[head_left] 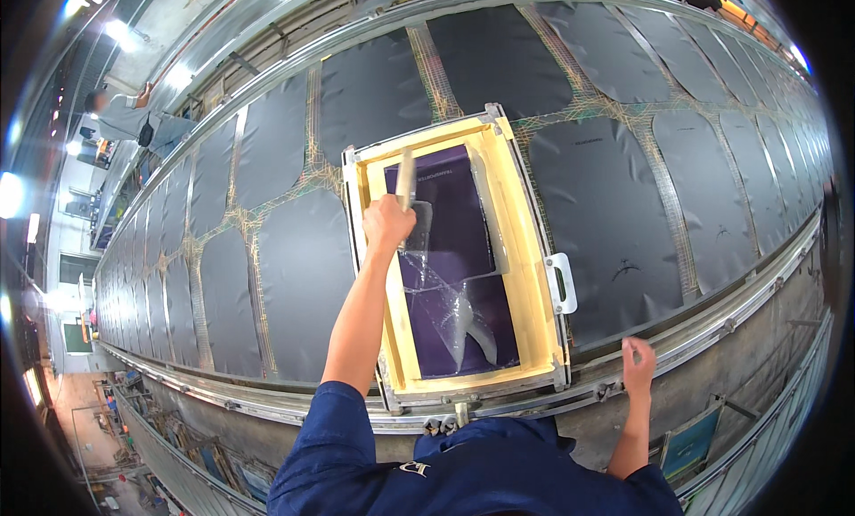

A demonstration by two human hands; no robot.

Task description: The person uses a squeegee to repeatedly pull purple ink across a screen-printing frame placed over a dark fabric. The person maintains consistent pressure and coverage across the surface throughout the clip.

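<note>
My left hand [389,222] is closed round a long, narrow squeegee [406,179] inside a screen printing frame. The frame [541,276] has metal outer bars and yellow inner borders, and a white handle [560,283] sticks out on its right. Its dark purple mesh [450,209] carries smears of clear, shiny paste [459,316], with more along the right inner edge. My right hand [638,365] hangs in the air beyond the frame's near right corner, over the table's front rail. Its fingers are loosely curled and hold nothing visible.
A long table runs left to right, covered with black fabric panels [606,222] in two rows. Metal rails [712,325] edge its near side. Another person [142,115] stands across the table at far left. A green-blue framed panel [690,443] sits below at right.
</note>
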